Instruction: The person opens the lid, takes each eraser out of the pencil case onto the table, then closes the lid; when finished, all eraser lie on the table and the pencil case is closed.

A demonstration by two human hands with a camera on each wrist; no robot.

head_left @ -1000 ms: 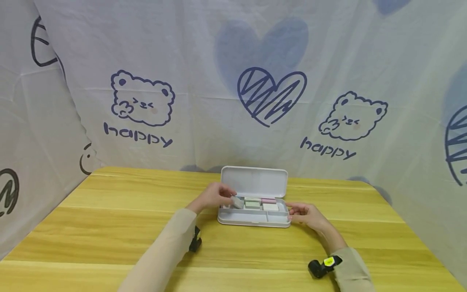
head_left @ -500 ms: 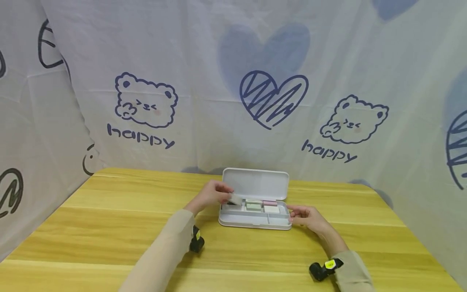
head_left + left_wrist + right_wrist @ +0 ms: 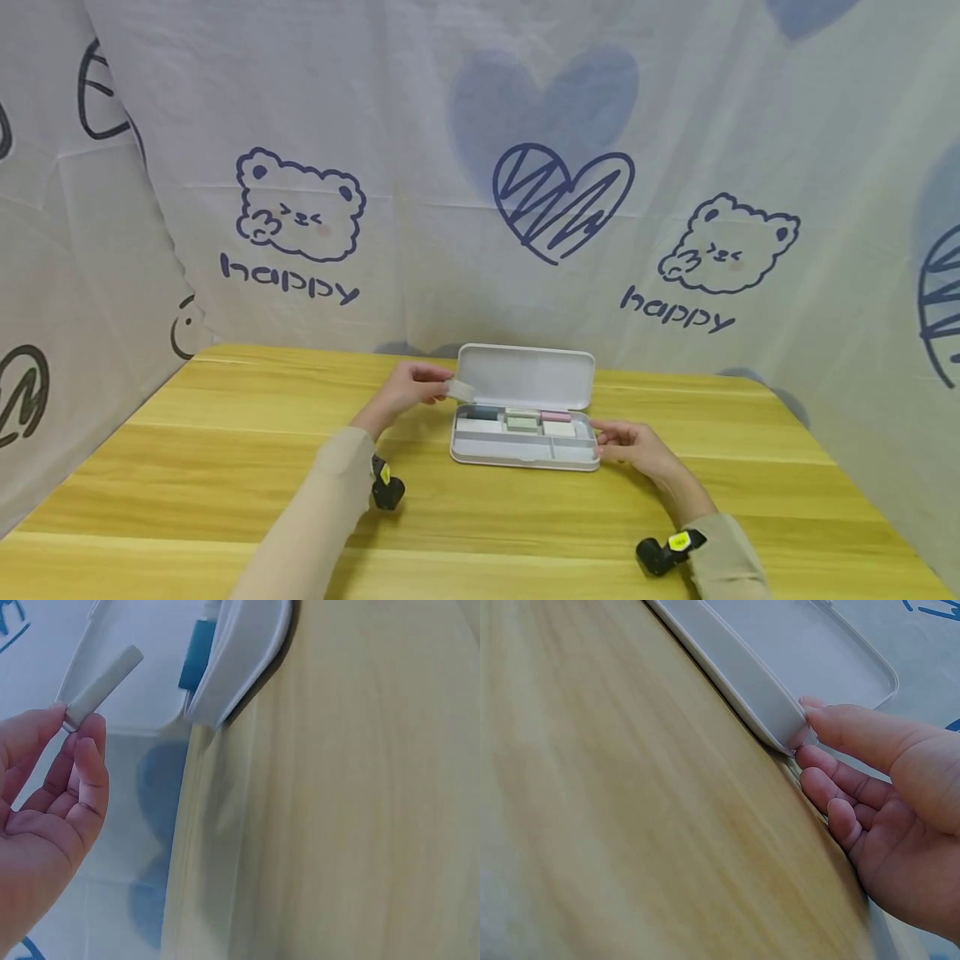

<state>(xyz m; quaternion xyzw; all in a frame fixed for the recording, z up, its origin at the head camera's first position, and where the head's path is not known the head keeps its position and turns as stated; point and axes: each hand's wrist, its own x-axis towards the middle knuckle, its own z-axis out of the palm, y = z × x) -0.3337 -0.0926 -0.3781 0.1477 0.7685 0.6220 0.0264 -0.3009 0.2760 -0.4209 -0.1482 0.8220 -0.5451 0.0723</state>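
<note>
My left hand (image 3: 408,390) pinches a flat white eraser (image 3: 103,688) between thumb and fingers, holding it just above the left end of the white pencil case (image 3: 491,457). The case stands with its lid (image 3: 525,377) raised. In its back compartment are a teal eraser (image 3: 482,412), a green eraser (image 3: 521,424), a pink eraser (image 3: 555,417) and a white eraser (image 3: 558,429). My right hand (image 3: 900,787) grips the case's right end, thumb at the rim and fingertips against the outer wall near the table.
The case rests on a yellow wood-grain table (image 3: 480,533), close to its back edge. A pale cloth (image 3: 420,208) printed with bears and hearts hangs behind and at the sides. Each wrist wears a small black camera, such as the right camera (image 3: 660,554).
My left hand has lifted the white eraser out of the case's left part and carried it left and up, past the rim. The teal eraser now shows there. My right hand keeps its place.
</note>
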